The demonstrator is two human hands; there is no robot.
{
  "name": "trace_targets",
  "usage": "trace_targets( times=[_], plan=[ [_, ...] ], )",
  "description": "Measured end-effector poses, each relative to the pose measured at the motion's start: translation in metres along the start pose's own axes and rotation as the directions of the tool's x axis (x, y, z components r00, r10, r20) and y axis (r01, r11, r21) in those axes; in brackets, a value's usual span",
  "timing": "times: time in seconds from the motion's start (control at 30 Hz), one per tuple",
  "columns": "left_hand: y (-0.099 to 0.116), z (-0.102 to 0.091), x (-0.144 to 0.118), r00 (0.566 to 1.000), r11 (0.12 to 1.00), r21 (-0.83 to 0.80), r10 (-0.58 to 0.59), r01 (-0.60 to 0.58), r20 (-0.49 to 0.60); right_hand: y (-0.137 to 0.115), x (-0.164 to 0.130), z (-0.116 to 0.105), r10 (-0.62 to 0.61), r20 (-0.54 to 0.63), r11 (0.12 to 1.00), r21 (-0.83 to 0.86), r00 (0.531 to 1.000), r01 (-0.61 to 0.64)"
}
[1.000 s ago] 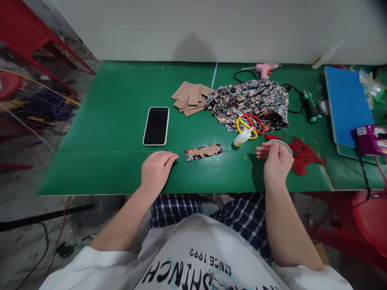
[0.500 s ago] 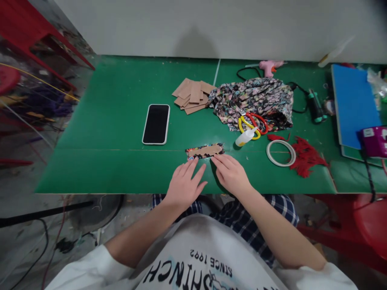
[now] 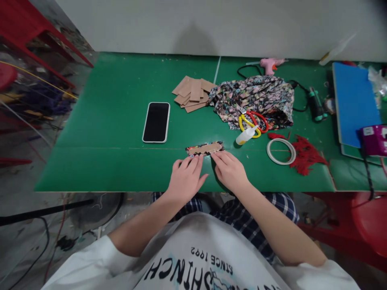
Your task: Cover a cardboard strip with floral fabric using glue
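A cardboard strip [image 3: 205, 149] lies flat on the green table [image 3: 99, 169], with patterned fabric folded over its edges. Along its near edge, the outstretched fingertips of my left hand [image 3: 186, 177] press on the fabric; the thumb is spread away and nothing is held. My right hand [image 3: 231, 171] touches the same edge farther right, its fingers extended and lying down on the fabric. Just beyond and to the right lies a white glue bottle [image 3: 245, 136], beside scissors [image 3: 253, 122] with red and yellow handles.
A phone [image 3: 156, 122] lies at left. Cardboard pieces [image 3: 193, 93] are piled behind, near crumpled floral fabric [image 3: 256, 98] and a pink glue gun [image 3: 270, 65]. To the right are a tape roll [image 3: 281, 151], red scraps [image 3: 306, 155], a green-black tool [image 3: 316, 104] and a blue board [image 3: 356, 104].
My left fingers have drawn together and slid slightly right along the strip's near edge. My right hand stays at nearly the same spot on the strip.
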State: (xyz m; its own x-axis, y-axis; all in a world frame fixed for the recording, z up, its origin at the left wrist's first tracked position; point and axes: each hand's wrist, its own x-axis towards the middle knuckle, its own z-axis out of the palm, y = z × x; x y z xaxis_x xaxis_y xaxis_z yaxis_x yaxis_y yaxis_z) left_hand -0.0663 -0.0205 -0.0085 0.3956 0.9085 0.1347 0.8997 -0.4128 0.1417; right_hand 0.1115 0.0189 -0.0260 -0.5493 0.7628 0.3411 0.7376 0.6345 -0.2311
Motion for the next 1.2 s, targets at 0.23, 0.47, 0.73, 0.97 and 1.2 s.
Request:
trace_targets(
  times=[0.23,0.47,0.73,0.97,1.2],
  plan=[
    [0.005,-0.001,0.008,0.999,0.998,0.046,-0.03,0.03,0.011,-0.001,-0.002,0.0,-0.04,0.021,0.997,-0.062,0.999,0.041],
    [0.011,0.0,0.005,0.998,0.997,0.047,-0.062,0.062,0.018,-0.007,0.007,-0.002,0.034,-0.026,0.989,-0.146,0.999,-0.038],
    [0.013,0.003,0.005,0.998,0.999,0.024,-0.024,0.022,0.064,-0.005,0.019,-0.011,0.085,0.031,0.996,-0.027,0.996,-0.084],
    [0.008,0.0,0.007,0.997,0.996,0.053,-0.076,0.075,0.031,0.012,0.043,-0.013,0.014,0.084,0.988,0.15,0.996,-0.027],
    [-0.014,0.001,0.017,0.988,0.988,0.021,-0.154,0.154,-0.008,0.004,0.043,-0.017,0.093,0.177,0.961,0.242,0.98,-0.136]
  ],
)
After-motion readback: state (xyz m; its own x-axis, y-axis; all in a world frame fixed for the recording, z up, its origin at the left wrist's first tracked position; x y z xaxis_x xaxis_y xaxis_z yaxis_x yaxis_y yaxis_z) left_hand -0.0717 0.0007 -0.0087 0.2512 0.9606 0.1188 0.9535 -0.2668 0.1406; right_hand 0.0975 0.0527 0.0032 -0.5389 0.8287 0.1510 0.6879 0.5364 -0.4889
